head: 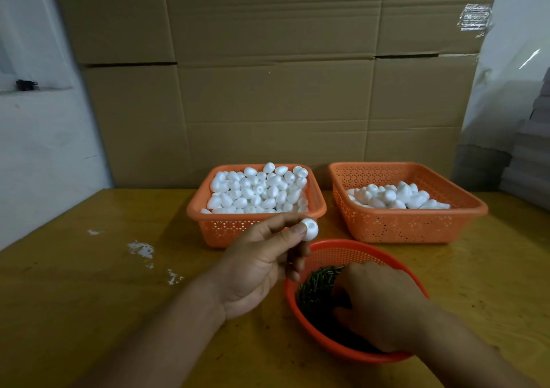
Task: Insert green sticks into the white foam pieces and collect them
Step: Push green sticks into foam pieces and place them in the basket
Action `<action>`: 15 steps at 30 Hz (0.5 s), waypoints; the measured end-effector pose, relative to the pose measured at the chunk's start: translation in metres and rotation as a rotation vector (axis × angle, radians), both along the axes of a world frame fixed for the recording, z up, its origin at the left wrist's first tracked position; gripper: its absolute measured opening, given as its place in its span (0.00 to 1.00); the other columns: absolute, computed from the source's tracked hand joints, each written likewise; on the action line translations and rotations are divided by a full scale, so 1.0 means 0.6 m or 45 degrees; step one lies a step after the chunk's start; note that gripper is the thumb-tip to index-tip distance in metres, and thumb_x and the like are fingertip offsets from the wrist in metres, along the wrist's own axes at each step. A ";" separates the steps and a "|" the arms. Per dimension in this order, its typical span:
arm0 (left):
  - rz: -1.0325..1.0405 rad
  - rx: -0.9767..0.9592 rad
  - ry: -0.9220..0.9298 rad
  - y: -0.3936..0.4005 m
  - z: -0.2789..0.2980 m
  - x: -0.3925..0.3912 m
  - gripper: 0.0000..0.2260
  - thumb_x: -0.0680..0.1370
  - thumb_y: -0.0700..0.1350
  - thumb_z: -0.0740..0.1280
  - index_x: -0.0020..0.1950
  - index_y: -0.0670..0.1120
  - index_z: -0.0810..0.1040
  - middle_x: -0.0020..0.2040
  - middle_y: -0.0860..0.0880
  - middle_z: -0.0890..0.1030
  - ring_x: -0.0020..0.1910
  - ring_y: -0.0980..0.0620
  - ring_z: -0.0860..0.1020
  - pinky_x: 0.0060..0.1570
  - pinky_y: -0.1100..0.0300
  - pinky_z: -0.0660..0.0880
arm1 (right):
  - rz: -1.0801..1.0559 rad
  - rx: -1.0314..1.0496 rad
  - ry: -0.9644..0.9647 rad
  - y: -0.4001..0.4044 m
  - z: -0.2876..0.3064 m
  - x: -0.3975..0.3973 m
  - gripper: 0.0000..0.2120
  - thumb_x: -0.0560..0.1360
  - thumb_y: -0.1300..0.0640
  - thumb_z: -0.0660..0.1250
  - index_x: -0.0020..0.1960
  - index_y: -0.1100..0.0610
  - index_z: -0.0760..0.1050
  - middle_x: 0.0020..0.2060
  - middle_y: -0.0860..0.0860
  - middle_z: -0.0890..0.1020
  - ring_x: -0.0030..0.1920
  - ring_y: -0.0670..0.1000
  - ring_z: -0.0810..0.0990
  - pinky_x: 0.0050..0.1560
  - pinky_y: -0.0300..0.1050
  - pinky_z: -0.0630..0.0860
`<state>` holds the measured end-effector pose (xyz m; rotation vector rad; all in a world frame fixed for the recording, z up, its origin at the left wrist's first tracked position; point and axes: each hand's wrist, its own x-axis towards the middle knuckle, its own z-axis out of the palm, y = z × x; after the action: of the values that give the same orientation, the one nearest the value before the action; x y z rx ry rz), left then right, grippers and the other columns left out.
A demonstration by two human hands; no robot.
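My left hand (262,264) pinches one white foam piece (310,229) between thumb and fingertips, held above the near rim of the left basket. My right hand (376,304) reaches down into a round orange bowl (351,249) of green sticks (315,289), fingers curled among them; whether it holds a stick is hidden. A square orange basket (221,230) behind my left hand is heaped with white foam pieces (259,189). A second orange basket (410,224) at the right holds a smaller pile of foam pieces (395,197).
Everything stands on a yellow wooden table (104,283) with white foam crumbs (141,249) at the left. A wall of cardboard boxes (268,75) rises right behind the baskets. Grey stacked sheets (529,161) sit at the far right.
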<state>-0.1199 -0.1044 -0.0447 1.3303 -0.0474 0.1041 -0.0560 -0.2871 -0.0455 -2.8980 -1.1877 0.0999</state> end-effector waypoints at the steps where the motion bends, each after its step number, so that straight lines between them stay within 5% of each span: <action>1: 0.016 0.003 -0.013 -0.001 -0.001 0.001 0.11 0.74 0.46 0.70 0.55 0.44 0.83 0.42 0.45 0.79 0.39 0.51 0.77 0.37 0.60 0.74 | 0.001 0.003 0.000 0.000 0.000 -0.001 0.09 0.78 0.46 0.65 0.52 0.49 0.80 0.47 0.46 0.82 0.48 0.49 0.81 0.48 0.45 0.80; 6: 0.036 0.027 -0.070 -0.008 -0.001 0.000 0.11 0.73 0.44 0.72 0.52 0.41 0.83 0.47 0.43 0.82 0.42 0.50 0.81 0.39 0.61 0.77 | -0.002 0.046 0.003 0.000 -0.002 0.001 0.08 0.78 0.46 0.65 0.52 0.48 0.79 0.46 0.46 0.82 0.47 0.47 0.81 0.46 0.42 0.79; 15: 0.084 0.032 -0.039 -0.014 -0.008 -0.001 0.06 0.76 0.48 0.70 0.49 0.47 0.78 0.37 0.46 0.76 0.34 0.51 0.75 0.33 0.60 0.70 | -0.111 0.329 0.095 -0.006 0.007 0.019 0.05 0.73 0.49 0.73 0.41 0.47 0.78 0.39 0.45 0.80 0.39 0.43 0.79 0.37 0.37 0.77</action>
<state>-0.1205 -0.1127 -0.0493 1.3559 -0.0309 0.1808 -0.0444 -0.2909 -0.0414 -2.6902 -0.9804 0.0496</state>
